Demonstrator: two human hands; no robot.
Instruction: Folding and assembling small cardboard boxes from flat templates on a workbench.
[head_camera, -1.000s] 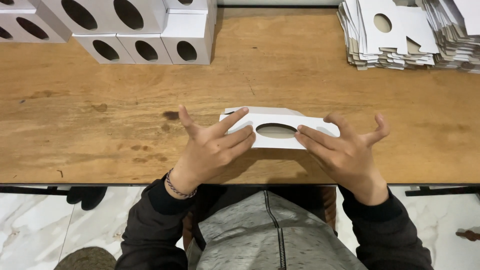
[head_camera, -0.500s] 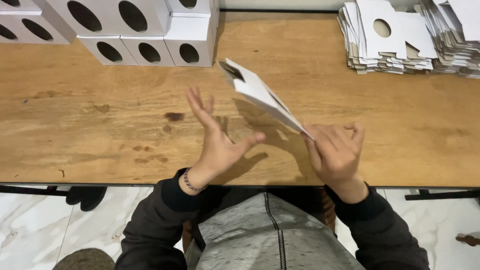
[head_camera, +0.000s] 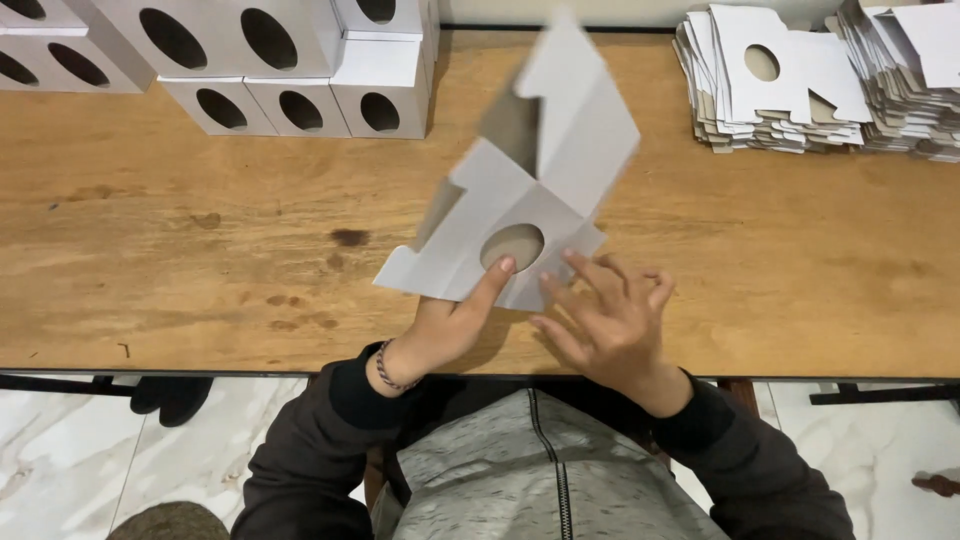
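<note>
A white die-cut cardboard box blank (head_camera: 545, 170) with an oval hole is lifted off the wooden table (head_camera: 200, 260) and partly unfolded, its flaps blurred. My left hand (head_camera: 450, 325) holds it from below, a finger reaching up at the oval hole. My right hand (head_camera: 610, 320) sits just right of the blank's lower edge, fingers spread and touching or nearly touching it.
Several assembled white boxes with oval holes (head_camera: 290, 70) are stacked at the table's back left. Piles of flat white blanks (head_camera: 790, 80) lie at the back right. The table's front edge (head_camera: 200, 368) runs just before my body, tiled floor below.
The blank lay flat under both hands, then was tilted up; now it is raised higher and opening out, held by my left hand while my right hand has spread open beside it.
</note>
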